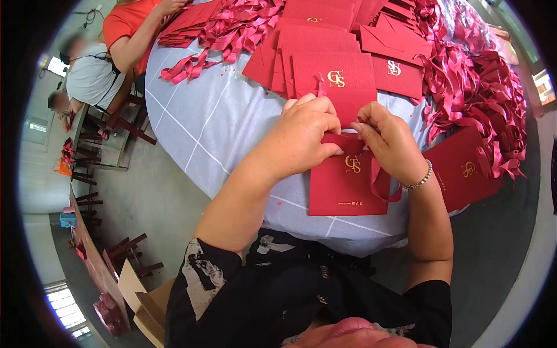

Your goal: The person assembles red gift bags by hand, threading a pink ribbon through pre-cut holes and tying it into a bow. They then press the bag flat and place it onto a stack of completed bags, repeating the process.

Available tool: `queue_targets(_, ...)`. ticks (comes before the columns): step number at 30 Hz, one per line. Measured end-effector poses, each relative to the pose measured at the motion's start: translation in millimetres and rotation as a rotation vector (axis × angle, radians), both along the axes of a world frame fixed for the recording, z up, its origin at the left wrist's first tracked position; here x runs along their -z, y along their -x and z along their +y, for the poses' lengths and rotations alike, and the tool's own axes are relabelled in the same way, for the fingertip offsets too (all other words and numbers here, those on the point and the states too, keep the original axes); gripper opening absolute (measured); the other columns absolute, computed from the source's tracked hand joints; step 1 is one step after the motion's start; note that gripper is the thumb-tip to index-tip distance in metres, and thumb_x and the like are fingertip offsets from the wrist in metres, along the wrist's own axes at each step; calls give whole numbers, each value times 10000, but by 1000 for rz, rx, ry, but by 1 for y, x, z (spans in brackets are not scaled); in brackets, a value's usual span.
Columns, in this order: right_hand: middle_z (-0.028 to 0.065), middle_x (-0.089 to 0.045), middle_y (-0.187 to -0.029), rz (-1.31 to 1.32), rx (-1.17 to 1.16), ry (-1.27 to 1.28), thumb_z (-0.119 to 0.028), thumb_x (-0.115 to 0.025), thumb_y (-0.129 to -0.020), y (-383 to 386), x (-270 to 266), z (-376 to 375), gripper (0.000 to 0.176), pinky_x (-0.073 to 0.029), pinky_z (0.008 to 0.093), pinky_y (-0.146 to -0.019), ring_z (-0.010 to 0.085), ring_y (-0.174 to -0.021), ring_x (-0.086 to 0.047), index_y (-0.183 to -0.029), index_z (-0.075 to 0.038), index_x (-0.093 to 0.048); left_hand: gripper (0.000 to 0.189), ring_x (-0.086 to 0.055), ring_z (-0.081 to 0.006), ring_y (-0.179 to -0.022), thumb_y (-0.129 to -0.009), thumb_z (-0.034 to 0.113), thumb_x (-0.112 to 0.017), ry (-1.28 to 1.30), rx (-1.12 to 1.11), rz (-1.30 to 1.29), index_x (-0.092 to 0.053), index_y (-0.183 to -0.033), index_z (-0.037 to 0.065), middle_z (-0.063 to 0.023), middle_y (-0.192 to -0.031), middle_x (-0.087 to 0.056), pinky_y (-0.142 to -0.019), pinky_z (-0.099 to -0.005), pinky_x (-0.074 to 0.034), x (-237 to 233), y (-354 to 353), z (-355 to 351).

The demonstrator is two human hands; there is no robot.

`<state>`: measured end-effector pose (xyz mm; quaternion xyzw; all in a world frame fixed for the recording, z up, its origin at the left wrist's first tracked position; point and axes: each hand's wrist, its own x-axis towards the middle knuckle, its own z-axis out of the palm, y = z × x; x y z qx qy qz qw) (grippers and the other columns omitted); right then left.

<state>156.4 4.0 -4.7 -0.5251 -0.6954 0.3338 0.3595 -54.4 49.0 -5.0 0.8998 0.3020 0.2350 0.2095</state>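
A flat red paper gift bag (347,194) with a gold monogram lies at the table's near edge, beneath both hands. My left hand (310,133) is closed at its top left, the thumb resting on the bag's upper edge; a short end of ribbon (321,84) pokes up behind its fingers. At the top right corner, my right hand (390,139) pinches, thumb against index finger, at the ribbon handle (384,185), which loops down over the bag's right side. What lies inside the fingers is mostly hidden. Past the hands spreads a pile of similar red bags (328,61).
Red ribbon handles are heaped at the right (476,104) and far left (243,26) of the cloth-covered table (200,122). More bags (464,168) lie by my right arm. A person in an orange top (130,26) works across the table. An open cardboard box (148,307) stands lower left.
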Motion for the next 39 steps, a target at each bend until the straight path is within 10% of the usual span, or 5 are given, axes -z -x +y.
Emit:
queue_targets(6, 68, -642, -756, 11, 87, -14, -20, -688, -908, -6, 2, 0, 92, -473, 269, -565, 113, -599, -566, -976, 36, -660, 259, -574, -192, -905, -716, 32, -800, 298, 108, -149, -639, -915, -11, -52, -996, -603, -795, -306, -477, 2, 11, 12)
queue_targets(18, 98, -650, -811, 39, -61, -96, 49, -631, -918, 1, 1, -4, 219, -511, 278, -664, 166, -709, -635, -1124, 45, -702, 238, -532, -76, -792, -760, 16, -803, 400, -58, -250, -640, -931, -13, -6, -982, -591, -658, -222, -450, 2, 8, 12)
queue_targets(24, 56, -701, -743, 221, 96, 142, -19, -703, -905, 8, 3, -5, 70, -516, 239, -586, 75, -642, -637, -939, 39, -719, 246, -534, -73, -798, -756, 22, -808, 374, -96, -213, -653, -943, -13, -9, -993, -595, -653, -224, -448, -3, 6, 10)
queue_targets(39, 158, -707, -738, 125, 199, 43, -26, -722, -816, 19, 14, -5, 55, -525, 321, -601, 201, -653, -694, -835, 23, -705, 173, -592, -211, -913, -763, -52, -736, 195, 49, -261, -598, -867, -46, -90, -997, -591, -782, -303, -490, -1, -7, 0)
